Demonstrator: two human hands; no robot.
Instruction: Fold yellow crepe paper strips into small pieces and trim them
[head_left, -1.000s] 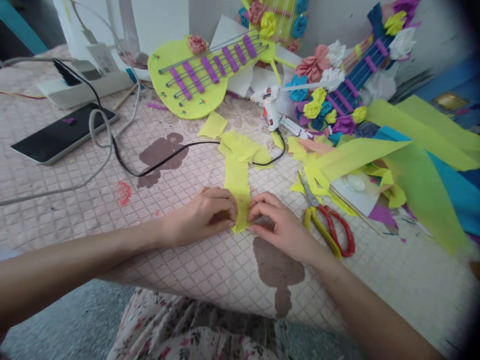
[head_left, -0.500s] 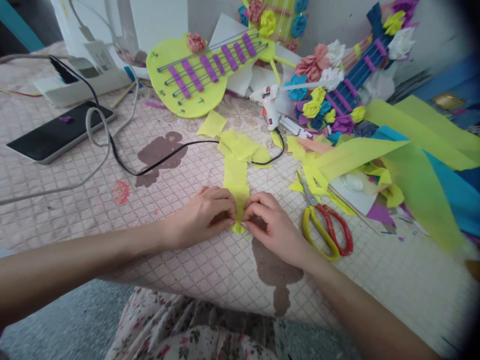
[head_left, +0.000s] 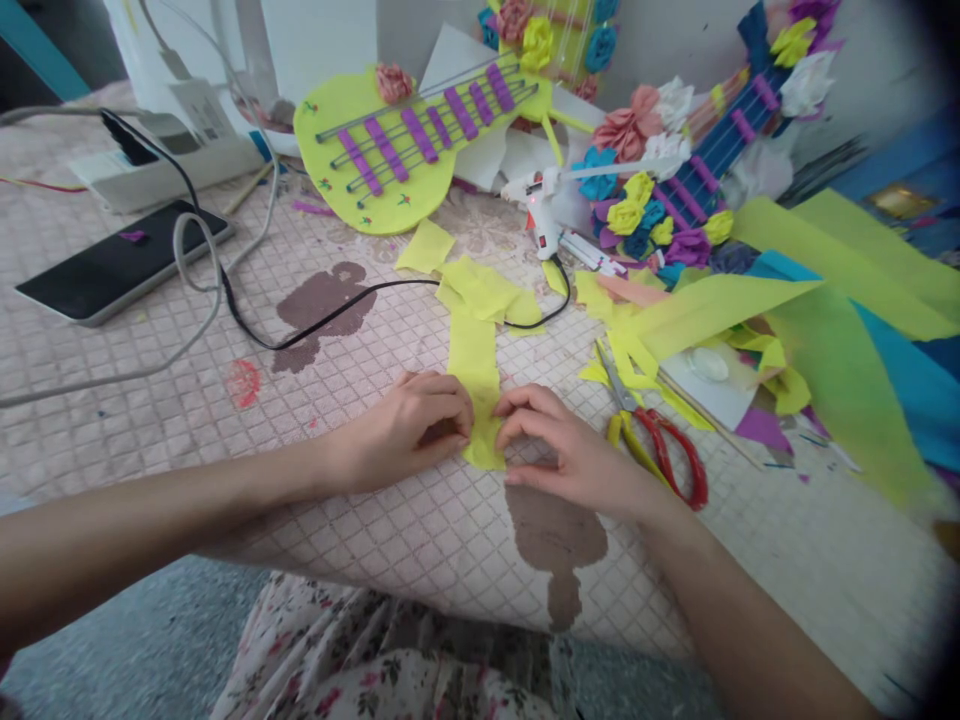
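Note:
A yellow-green paper strip [head_left: 474, 350] lies lengthwise on the quilted tablecloth, its near end between my hands. My left hand [head_left: 420, 425] pinches the strip's left edge near that end, thumb against the curled fingers. On the other side, my right hand [head_left: 559, 445] has its thumb and fingers apart, the fingertips beside the strip's right edge. Yellow paper pieces [head_left: 480, 288] overlap the strip's far end. Scissors with red and yellow handles [head_left: 679, 455] lie to the right, partly behind my right forearm.
A white glue gun [head_left: 541, 215] stands behind the strip, its black cord running left. Further back are a yellow paper guitar [head_left: 375, 200] and a blue one [head_left: 701, 165] with paper flowers. Crepe sheets [head_left: 840, 350] lie right; a phone [head_left: 124, 262] and power strip [head_left: 169, 170] are left.
My right hand has let go of the strip's near end, moved slightly right and opened its fingers. The near end now lies flatter and wider. My left hand has hardly moved.

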